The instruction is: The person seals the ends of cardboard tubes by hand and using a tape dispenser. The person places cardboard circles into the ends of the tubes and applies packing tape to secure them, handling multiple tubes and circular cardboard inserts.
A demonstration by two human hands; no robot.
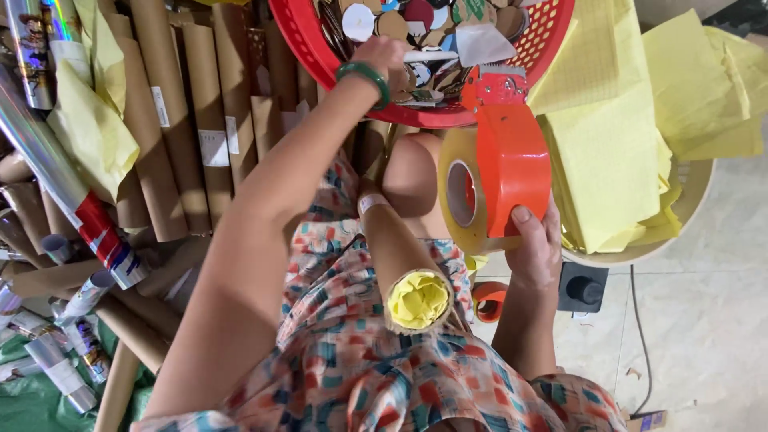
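My right hand (538, 246) grips an orange tape dispenser (506, 164) loaded with a roll of tan packing tape (462, 192), held upright over my lap. My left hand (386, 58), with a green bangle on the wrist, reaches into a red plastic basket (552, 36) full of round cardboard discs (408, 24); its fingers touch the discs and I cannot see whether they hold one. A brown cardboard tube (396, 260) stuffed with yellow paper (418, 298) rests on my lap between my knees, its open end facing me.
Many brown cardboard tubes (172, 120) lean at the left, with shiny foil rolls (48, 160) and smaller tubes on green sheeting. A pale tub (696, 200) with yellow paper sheets (616, 152) stands right. A black floor socket (582, 288) and a second orange dispenser (490, 298) lie below.
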